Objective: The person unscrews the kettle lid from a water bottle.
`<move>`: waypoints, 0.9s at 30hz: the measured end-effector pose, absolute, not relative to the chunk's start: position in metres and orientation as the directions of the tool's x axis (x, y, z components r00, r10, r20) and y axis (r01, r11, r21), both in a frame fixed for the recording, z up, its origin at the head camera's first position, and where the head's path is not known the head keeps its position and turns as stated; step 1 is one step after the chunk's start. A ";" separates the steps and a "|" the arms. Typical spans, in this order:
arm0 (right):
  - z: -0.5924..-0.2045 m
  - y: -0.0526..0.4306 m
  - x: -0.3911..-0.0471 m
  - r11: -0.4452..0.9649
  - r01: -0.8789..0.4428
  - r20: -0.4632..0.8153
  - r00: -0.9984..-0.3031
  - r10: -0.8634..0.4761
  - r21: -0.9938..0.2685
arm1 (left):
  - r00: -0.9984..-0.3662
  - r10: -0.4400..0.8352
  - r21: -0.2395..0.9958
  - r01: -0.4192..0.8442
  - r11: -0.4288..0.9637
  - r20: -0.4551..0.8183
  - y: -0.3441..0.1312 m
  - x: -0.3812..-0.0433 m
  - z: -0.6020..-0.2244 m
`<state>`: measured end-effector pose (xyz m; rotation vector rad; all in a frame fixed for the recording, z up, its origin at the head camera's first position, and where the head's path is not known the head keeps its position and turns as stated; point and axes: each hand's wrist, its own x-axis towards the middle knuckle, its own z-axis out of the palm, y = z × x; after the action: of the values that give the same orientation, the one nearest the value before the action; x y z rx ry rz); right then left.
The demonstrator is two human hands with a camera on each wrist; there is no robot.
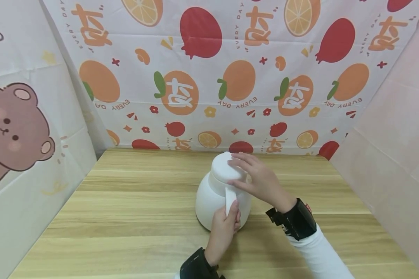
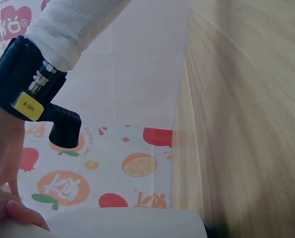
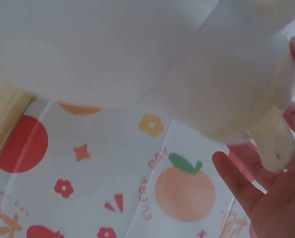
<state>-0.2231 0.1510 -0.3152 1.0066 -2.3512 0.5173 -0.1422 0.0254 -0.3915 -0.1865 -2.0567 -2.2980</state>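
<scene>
A white lidded jug (image 1: 205,201) stands on the wooden table, its handle toward me. My left hand (image 1: 221,232) grips the lower part of that handle (image 1: 230,199); in the left wrist view its curled fingers (image 2: 18,210) show at the bottom left, beside the jug's white body (image 2: 127,223). Beside the round white lid (image 1: 223,166) is my right hand (image 1: 260,178), fingers spread over its right side. The right wrist view shows this hand (image 3: 281,198) around a small pale spout-like part (image 3: 273,141), fingers loosely extended. Whether they touch the lid is hard to tell.
The light wooden table (image 1: 125,217) spreads around the jug. Behind its far edge hangs a fruit-printed cloth (image 1: 202,85). A bear-printed sheet (image 1: 17,128) borders the left side, a plain pale sheet (image 1: 391,147) the right. Both wrists wear black bands (image 1: 296,219).
</scene>
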 end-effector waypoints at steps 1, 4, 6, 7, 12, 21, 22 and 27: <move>-0.315 0.154 -0.223 0.652 -0.745 0.600 -0.588 -0.543 -0.140 | -0.992 0.037 0.987 0.118 -0.113 0.122 0.026 -0.142 -0.392; -0.314 0.164 -0.224 0.658 -0.736 0.595 -0.604 -0.530 -0.160 | -0.992 0.032 0.987 0.120 -0.105 0.124 0.026 -0.141 -0.392; -0.312 0.170 -0.224 0.663 -0.728 0.594 -0.616 -0.518 -0.177 | -0.992 0.031 0.988 0.120 -0.099 0.124 0.026 -0.141 -0.392; -0.311 0.173 -0.224 0.666 -0.723 0.591 -0.623 -0.512 -0.185 | -0.992 0.031 0.988 0.120 -0.096 0.124 0.026 -0.141 -0.392; -0.308 0.179 -0.224 0.663 -0.724 0.590 -0.625 -0.511 -0.192 | -0.992 0.036 0.989 0.118 -0.086 0.121 0.026 -0.141 -0.391; -0.306 0.149 -0.218 0.578 -0.814 0.649 -0.473 -0.596 -0.062 | -0.991 0.041 0.988 0.120 -0.094 0.124 0.024 -0.141 -0.390; -0.307 0.144 -0.218 0.577 -0.816 0.652 -0.455 -0.606 -0.033 | -0.992 0.040 0.988 0.119 -0.101 0.124 0.024 -0.141 -0.390; -0.312 0.125 -0.216 0.616 -0.786 0.671 -0.427 -0.606 0.056 | -0.992 0.040 0.985 0.118 -0.123 0.124 0.026 -0.140 -0.389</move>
<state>-0.2157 0.1253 -0.3123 1.0885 -2.1761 0.3502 -0.1402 0.0258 -0.3888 -0.1844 -2.0448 -2.3086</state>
